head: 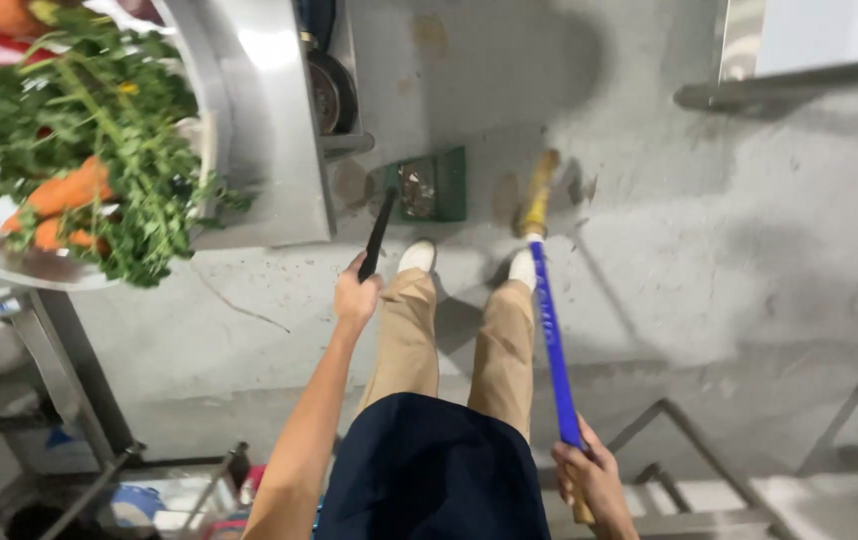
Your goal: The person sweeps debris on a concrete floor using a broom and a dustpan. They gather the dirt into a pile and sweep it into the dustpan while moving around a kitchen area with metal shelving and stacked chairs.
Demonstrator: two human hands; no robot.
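Note:
My left hand [355, 297] grips the black handle of a green dustpan [431, 185], which rests on the grey concrete floor ahead of my feet with some debris in it. My right hand [589, 478] is closed around the blue handle of a broom [551, 335], whose yellow head [536, 195] touches the floor just right of the dustpan. My white shoes and tan trousers stand between the two tools.
A steel counter [259, 120] at the upper left carries a tray [19, 262] of carrots [69, 190] and leafy greens. Metal table legs [64, 370] stand at the left. Steel frames [709, 450] lie at the lower right, and a metal rail [789, 85] crosses the upper right.

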